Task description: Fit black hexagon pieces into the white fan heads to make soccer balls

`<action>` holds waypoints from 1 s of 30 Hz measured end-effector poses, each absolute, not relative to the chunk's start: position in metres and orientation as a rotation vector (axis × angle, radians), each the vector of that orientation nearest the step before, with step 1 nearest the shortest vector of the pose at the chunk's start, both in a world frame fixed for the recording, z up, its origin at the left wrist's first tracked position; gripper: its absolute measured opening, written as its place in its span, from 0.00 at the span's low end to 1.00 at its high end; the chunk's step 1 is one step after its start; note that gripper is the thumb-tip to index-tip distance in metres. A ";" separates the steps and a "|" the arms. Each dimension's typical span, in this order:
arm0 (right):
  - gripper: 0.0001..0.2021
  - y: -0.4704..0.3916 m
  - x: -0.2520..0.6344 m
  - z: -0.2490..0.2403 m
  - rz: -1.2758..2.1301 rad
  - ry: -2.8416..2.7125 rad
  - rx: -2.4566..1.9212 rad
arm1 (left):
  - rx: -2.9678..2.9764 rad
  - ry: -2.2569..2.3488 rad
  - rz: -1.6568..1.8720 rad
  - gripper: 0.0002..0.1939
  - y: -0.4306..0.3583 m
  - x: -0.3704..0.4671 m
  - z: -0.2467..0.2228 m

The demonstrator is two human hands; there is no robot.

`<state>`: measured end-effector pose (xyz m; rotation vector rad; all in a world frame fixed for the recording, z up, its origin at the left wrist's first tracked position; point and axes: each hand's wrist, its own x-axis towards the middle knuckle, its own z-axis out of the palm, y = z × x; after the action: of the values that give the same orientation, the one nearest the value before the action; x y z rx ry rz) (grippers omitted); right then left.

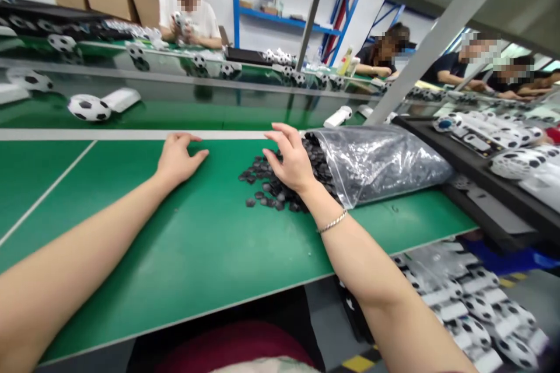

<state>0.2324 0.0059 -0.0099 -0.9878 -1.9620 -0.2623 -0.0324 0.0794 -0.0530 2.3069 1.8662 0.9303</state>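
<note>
My left hand (178, 158) hovers over or rests on the green tabletop (196, 245), fingers curved with a gap to the thumb and nothing between them. Just above a spill of small black pentagon-shaped pieces (266, 189) is my right hand (291, 160), its fingers spread apart and apparently holding nothing. The pieces pour from the mouth of a clear plastic bag (385, 157) that lies on its side to the right of that hand. Part of the heap is hidden behind my right hand and wrist.
Beyond the table edge, a belt (175, 111) carries a football-shaped item with a white handle (90, 108). A black tray (476, 172) of similar items stands at right, with more in a stack (472, 309) below. A grey post (437, 41) slants overhead. Several people sit across the line.
</note>
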 end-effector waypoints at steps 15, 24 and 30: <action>0.12 0.033 0.275 -0.020 -0.263 -1.757 -1.075 | 2.548 2.054 0.658 0.18 0.012 -0.020 -0.042; 0.10 0.033 0.274 -0.020 -0.207 -1.733 -1.028 | 2.496 2.167 0.608 0.16 0.015 -0.019 -0.041; 0.10 0.031 0.273 -0.019 -0.151 -1.723 -0.999 | 2.513 2.154 0.625 0.17 0.013 -0.018 -0.041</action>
<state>0.2726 0.0307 -0.0189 -0.9992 -1.7229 -0.1513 -0.0180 0.0131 -0.0413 2.5126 2.1542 0.6247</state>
